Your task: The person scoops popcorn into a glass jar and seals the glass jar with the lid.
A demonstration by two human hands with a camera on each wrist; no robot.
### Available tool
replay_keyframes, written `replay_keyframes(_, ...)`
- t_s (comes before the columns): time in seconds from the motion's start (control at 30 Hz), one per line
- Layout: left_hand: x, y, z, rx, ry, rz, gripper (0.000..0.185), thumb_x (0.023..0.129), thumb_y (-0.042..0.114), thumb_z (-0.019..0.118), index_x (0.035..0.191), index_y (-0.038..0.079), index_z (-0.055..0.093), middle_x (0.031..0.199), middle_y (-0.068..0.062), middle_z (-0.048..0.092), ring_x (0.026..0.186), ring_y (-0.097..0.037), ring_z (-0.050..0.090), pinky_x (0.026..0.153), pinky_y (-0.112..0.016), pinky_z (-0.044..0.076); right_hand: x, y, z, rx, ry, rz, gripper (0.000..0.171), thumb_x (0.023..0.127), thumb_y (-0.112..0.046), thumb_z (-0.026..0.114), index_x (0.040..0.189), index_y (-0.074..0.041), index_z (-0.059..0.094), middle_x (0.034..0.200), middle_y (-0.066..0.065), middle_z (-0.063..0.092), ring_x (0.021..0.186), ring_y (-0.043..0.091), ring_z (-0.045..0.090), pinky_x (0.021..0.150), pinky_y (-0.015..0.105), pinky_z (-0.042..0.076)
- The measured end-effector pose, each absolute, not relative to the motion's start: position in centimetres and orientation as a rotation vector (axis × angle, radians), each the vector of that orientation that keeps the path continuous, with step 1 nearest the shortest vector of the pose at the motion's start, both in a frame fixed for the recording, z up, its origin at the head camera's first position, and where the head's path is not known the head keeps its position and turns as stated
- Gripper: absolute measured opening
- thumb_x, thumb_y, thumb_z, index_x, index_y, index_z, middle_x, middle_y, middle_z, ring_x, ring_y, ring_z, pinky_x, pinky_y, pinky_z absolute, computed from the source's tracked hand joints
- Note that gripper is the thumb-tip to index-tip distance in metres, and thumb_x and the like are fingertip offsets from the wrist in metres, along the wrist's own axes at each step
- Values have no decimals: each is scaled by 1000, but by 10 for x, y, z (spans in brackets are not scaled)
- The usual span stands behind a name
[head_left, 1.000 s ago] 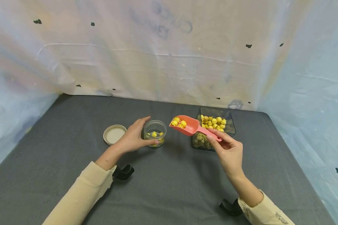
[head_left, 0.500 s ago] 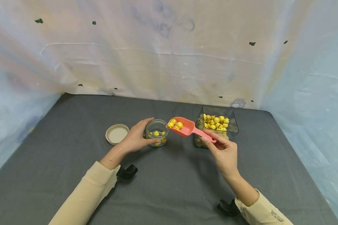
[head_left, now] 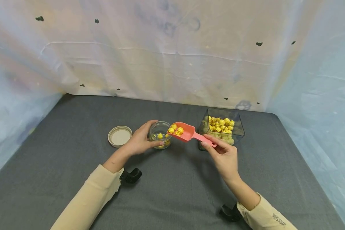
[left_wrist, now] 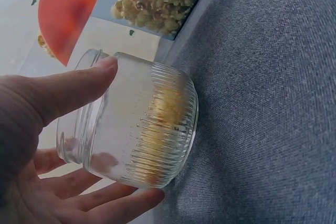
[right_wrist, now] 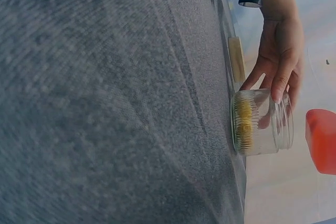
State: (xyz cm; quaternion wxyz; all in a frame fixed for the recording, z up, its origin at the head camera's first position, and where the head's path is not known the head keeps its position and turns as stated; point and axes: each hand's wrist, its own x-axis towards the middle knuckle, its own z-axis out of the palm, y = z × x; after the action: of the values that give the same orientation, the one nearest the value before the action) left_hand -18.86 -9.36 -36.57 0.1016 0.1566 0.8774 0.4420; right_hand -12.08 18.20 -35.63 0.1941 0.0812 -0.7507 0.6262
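Note:
My left hand [head_left: 141, 140] grips a clear glass jar [left_wrist: 131, 114] around its side, thumb near the neck and fingers on the opposite side. Some yellow popcorn [left_wrist: 165, 111] lies in the ribbed lower part of the jar, which stands upright on the table. With thumb and fingers, my right hand [head_left: 222, 156] pinches the handle of a coral-pink scoop [head_left: 187, 131]. Several popcorn balls [head_left: 176, 129] sit in the scoop's front end. Its lip is above the right side of the jar's mouth. The right wrist view shows only part of the scoop [right_wrist: 321, 141].
A clear dark-tinted box [head_left: 238, 135] with many popcorn balls stands behind my right hand. A round cream lid [head_left: 119, 136] lies left of the jar. Grey cloth [head_left: 172, 191] covers the table, and a pale plastic sheet [head_left: 172, 73] hangs behind it.
My right hand has moved the loaded scoop left and slightly down, away from the box and over the jar's rim. The left hand keeps its hold on the jar.

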Motion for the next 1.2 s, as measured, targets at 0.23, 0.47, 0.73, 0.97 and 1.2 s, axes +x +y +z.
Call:
replay_keyframes(0.23, -189, -92, -365, 457, 2570, 1335, 83, 82, 24, 78, 148, 9, 30, 147, -20, 36, 128, -37, 46, 94, -45, 50, -122, 180, -359, 215, -2124, 1755, 27, 79, 6, 74, 106, 3, 73, 95, -4, 71, 68, 6, 60, 60, 15, 51)
replay_keyframes(0.47, -189, -91, -366, 454, 2579, 1334, 83, 81, 25, 78, 148, 10, 31, 146, -21, 37, 127, -38, 46, 93, -46, 50, -125, 179, -363, 224, -2122, 1764, 28, 79, 6, 74, 106, 3, 73, 96, -4, 71, 69, 6, 60, 59, 15, 50)
replay_keyframes(0.73, -183, -97, -371, 446, 2598, 1334, 83, 81, 25, 78, 148, 8, 31, 145, -22, 39, 128, -43, 45, 97, -57, 42, -125, 174, -370, 303, -2139, 1745, 27, 79, 6, 73, 107, 3, 72, 97, 8, 71, 68, 5, 62, 60, 16, 52)
replay_keyframes(0.97, -184, -96, -370, 439, 2592, 1335, 84, 81, 25, 78, 148, 9, 30, 147, -21, 37, 129, -43, 44, 99, -58, 40, -127, 174, -365, 350, -2173, 1682, 26, 81, 3, 73, 107, 0, 73, 93, 15, 71, 66, 7, 60, 60, 16, 51)
replay_keyframes(1.2, -187, -94, -370, 444, 2602, 1357, 85, 80, 24, 79, 148, 11, 31, 145, -20, 39, 129, -42, 45, 100, -58, 40, -131, 174, -351, 440, -2255, 1551, 25, 83, -1, 72, 108, -3, 73, 89, 13, 70, 68, 9, 59, 61, 17, 51)
